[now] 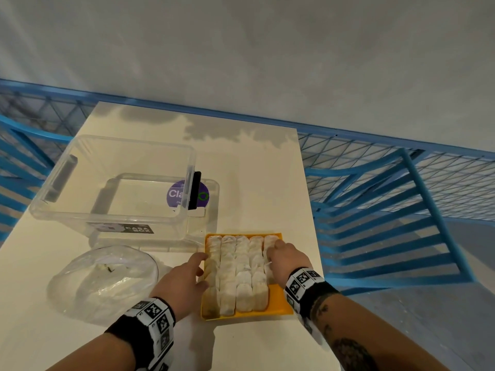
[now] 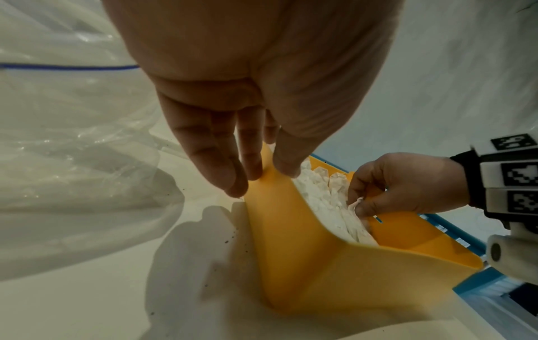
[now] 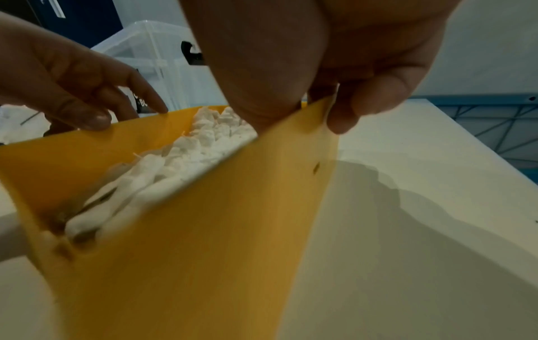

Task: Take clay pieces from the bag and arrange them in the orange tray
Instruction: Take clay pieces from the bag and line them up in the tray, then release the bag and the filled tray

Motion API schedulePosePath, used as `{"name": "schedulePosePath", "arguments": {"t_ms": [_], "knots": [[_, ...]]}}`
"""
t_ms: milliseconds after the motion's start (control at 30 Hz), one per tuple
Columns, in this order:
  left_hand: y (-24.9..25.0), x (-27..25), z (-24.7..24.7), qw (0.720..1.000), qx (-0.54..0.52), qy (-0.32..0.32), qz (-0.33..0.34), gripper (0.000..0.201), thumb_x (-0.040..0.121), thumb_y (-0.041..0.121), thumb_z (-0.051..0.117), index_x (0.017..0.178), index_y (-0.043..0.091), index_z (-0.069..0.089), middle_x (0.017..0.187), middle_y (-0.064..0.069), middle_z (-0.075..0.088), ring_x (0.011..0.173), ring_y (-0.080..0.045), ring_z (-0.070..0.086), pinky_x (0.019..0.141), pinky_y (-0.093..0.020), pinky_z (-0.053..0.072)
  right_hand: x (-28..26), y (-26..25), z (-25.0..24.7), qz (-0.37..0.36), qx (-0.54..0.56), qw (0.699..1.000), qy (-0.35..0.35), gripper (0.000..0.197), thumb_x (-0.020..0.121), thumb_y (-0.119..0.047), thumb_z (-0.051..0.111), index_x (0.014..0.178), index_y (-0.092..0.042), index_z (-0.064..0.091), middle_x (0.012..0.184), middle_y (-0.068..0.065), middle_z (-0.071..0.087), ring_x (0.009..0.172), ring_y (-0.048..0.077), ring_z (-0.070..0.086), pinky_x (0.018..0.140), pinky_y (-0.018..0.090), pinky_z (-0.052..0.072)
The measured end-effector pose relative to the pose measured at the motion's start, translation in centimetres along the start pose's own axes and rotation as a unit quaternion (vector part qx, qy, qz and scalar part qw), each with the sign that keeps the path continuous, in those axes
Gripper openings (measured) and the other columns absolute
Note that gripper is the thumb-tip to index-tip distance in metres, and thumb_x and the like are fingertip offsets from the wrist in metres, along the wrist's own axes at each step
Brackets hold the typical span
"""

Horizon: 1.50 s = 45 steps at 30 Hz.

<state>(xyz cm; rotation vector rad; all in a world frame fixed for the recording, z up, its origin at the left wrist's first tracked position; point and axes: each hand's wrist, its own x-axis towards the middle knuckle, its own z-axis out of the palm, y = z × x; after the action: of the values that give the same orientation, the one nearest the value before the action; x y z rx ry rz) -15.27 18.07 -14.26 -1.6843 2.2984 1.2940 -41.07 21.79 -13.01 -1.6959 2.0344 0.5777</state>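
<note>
Five rows of white clay pieces (image 1: 238, 271) filled the orange tray (image 1: 278, 303) on the bench (image 1: 257, 183), left hand (image 1: 184, 279) pinching the tray's left wall, right hand (image 1: 286, 259) gripping its right wall, bag (image 1: 101, 282) left of the tray

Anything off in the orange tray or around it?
Nothing major. Clay pieces sit in neat rows in the orange tray, but its near-right corner is bare. Small dark specks dot the table by the tray's left wall.
</note>
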Motion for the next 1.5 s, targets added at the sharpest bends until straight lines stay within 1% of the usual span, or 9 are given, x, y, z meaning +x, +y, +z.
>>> {"name": "schedulePosePath", "arguments": {"t_ms": [167, 267, 400, 533, 633, 867, 1167, 1367, 1500], "knots": [[0.2, -0.2, -0.1, 1.0, 0.024, -0.006, 0.003, 0.053, 0.094, 0.033, 0.057, 0.14, 0.038, 0.032, 0.117, 0.009, 0.064, 0.103, -0.016, 0.063, 0.088, -0.03, 0.051, -2.6, -0.9, 0.5, -0.001, 0.047, 0.992, 0.121, 0.039, 0.091, -0.025, 0.05, 0.13, -0.022, 0.05, 0.132, 0.002, 0.043, 0.123, 0.026, 0.038, 0.097, 0.042, 0.042], [0.6, -0.3, -0.3, 0.999, 0.031, -0.01, 0.0, 0.054, 0.094, 0.032, 0.057, 0.142, 0.037, 0.032, 0.119, 0.007, 0.064, 0.106, -0.017, 0.062, 0.088, -0.029, 0.049, -6.4, -3.0, 2.9, -0.106, 0.122, 0.966, 0.202, 0.035, 0.088, -0.043, 0.048, 0.114, -0.025, 0.062, 0.12, -0.003, 0.055, 0.118, 0.024, 0.048, 0.093, 0.043, 0.048], [1.2, -0.6, -0.5, 0.999, 0.043, -0.018, -0.005, 0.054, 0.095, 0.03, 0.056, 0.143, 0.035, 0.031, 0.121, 0.004, 0.065, 0.109, -0.018, 0.062, 0.092, -0.03, 0.049, -9.6, -5.1, 7.1, -0.145, 0.121, 0.981, 0.041, 0.047, 0.091, -0.057, 0.041, 0.129, -0.03, 0.051, 0.127, -0.002, 0.054, 0.12, 0.022, 0.046, 0.103, 0.041, 0.036], [1.7, -1.3, -0.6, 0.998, 0.056, -0.031, -0.003, 0.056, 0.096, 0.031, 0.052, 0.146, 0.036, 0.028, 0.128, 0.003, 0.063, 0.116, -0.018, 0.06, 0.097, -0.031, 0.047, -9.3, -5.5, 9.6, -0.084, 0.055, 0.993, 0.065, 0.027, 0.082, -0.055, 0.042, 0.091, -0.039, 0.062, 0.08, -0.017, 0.059, 0.074, 0.01, 0.061, 0.066, 0.03, 0.048], [2.3, -2.3, -0.7, 0.998, 0.055, -0.023, 0.001, 0.059, 0.097, 0.033, 0.051, 0.15, 0.038, 0.024, 0.133, 0.004, 0.06, 0.12, -0.016, 0.057, 0.099, -0.029, 0.045, -8.1, -5.7, 10.5, -0.065, 0.033, 0.992, 0.106, 0.023, 0.077, -0.048, 0.043, 0.067, -0.035, 0.06, 0.062, -0.015, 0.055, 0.059, 0.011, 0.056, 0.058, 0.034, 0.039], [2.2, -6.1, -3.3, 0.994, 0.016, 0.103, 0.012, 0.037, 0.095, 0.03, 0.056, 0.131, 0.033, 0.053, 0.109, 0.019, 0.063, 0.073, -0.002, 0.059, 0.079, -0.02, 0.047, -6.3, -4.6, 8.4, -0.077, 0.054, 0.992, 0.081, 0.031, 0.092, -0.014, 0.035, 0.114, -0.029, 0.051, 0.116, -0.001, 0.055, 0.111, 0.028, 0.047, 0.088, 0.045, 0.03], [-2.0, -10.7, -8.7, 0.954, -0.032, 0.295, -0.045, 0.017, 0.091, 0.015, 0.064, 0.102, 0.028, 0.067, 0.074, 0.018, 0.061, 0.058, -0.01, 0.055, 0.061, -0.025, 0.042, -3.7, -3.6, 6.2, -0.059, 0.06, 0.995, 0.062, 0.032, 0.095, -0.017, 0.039, 0.122, -0.034, 0.047, 0.123, -0.005, 0.051, 0.119, 0.023, 0.045, 0.086, 0.041, 0.027], [-11.2, -9.8, -12.2, 0.922, 0.01, 0.361, -0.138, 0.047, 0.081, 0.006, 0.071, 0.126, 0.01, 0.059, 0.125, -0.019, 0.059, 0.107, -0.04, 0.057, 0.1, -0.054, 0.043, -5.2, -4.7, 6.0, -0.057, 0.13, 0.982, 0.127, 0.064, 0.087, -0.062, 0.013, 0.136, -0.037, 0.044, 0.136, -0.012, 0.047, 0.129, 0.017, 0.04, 0.101, 0.039, 0.023], [-16.6, -8.9, -12.5, 0.906, -0.206, 0.276, -0.246, 0.064, 0.081, 0.019, 0.07, 0.139, 0.03, 0.045, 0.145, -0.013, 0.043, 0.122, -0.037, 0.05, 0.104, -0.056, 0.042, -6.1, -10.6, 4.3, -0.169, 0.269, 0.931, 0.18, 0.05, 0.095, -0.049, 0.037, 0.139, -0.026, 0.046, 0.138, -0.003, 0.049, 0.127, 0.017, 0.045, 0.106, 0.036, 0.038]]}}
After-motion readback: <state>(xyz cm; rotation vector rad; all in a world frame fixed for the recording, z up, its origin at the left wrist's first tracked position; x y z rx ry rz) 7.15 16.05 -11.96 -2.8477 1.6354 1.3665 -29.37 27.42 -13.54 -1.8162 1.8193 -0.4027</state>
